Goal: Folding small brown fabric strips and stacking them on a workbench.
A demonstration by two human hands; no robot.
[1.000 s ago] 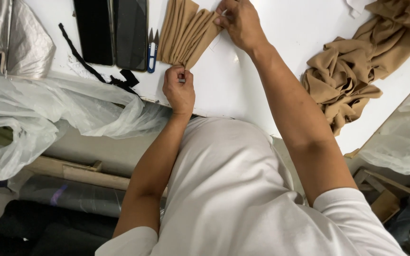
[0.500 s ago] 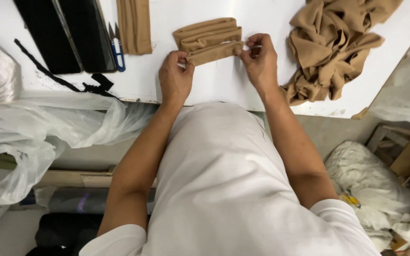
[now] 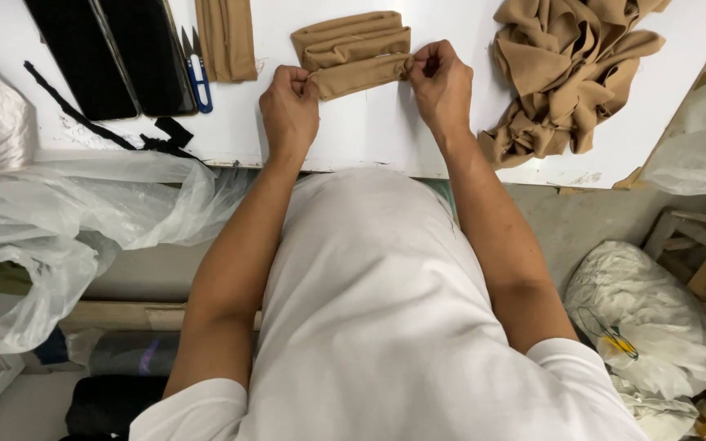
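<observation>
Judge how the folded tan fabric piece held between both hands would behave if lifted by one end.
The folded tan fabric piece looks thin and soft, so it would probably droop and unfold. Its layers already sag between the left hand and right hand. It likely weighs little; the loose tan pile of similar cloth crumples freely on the white table.

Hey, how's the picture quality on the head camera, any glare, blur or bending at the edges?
Head view: even, bright light, soft shadows under the left hand and right hand; folded tan fabric sharp; white table nearly washed out; plastic bags show glare; table edge bows slightly, wide-lens distortion.
</observation>
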